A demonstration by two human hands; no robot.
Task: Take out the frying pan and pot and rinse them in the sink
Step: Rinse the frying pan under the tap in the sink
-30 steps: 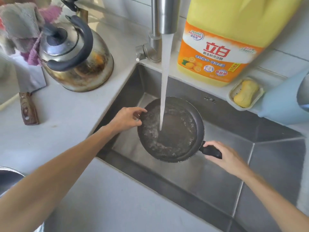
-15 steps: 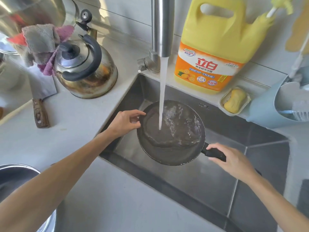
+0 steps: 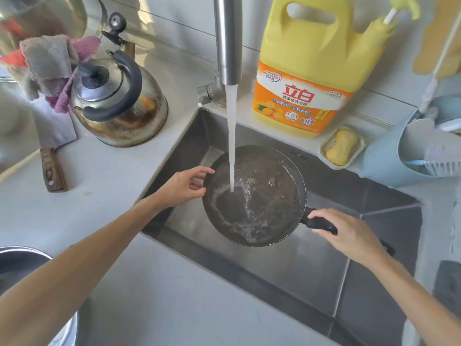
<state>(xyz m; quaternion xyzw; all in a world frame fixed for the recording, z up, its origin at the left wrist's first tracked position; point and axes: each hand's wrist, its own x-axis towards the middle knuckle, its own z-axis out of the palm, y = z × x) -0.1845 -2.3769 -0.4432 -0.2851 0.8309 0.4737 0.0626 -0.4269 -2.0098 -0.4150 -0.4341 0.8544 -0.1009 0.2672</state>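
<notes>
Head view: steel sink [image 3: 287,278] in grey counter [image 3: 104,186]. Right hand [image 3: 349,233] grips frying pan [image 3: 254,196] handle; left hand [image 3: 182,187], fingers spread, touches its rim.

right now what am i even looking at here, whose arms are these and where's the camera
The camera sits on a person's head, looking down at their own bare arms, so there is only this one view and no machine.

They stand at a steel sink. The tap is running, and the stream lands in a dark frying pan held over the sink. The right hand grips the pan's black handle. The left hand steadies the opposite rim with open fingers.

On the counter to the left stand a kettle and a knife, with a cloth behind. Behind the sink are a yellow detergent jug and a soap bar in a dish. A metal pot's rim shows at the lower left.
</notes>
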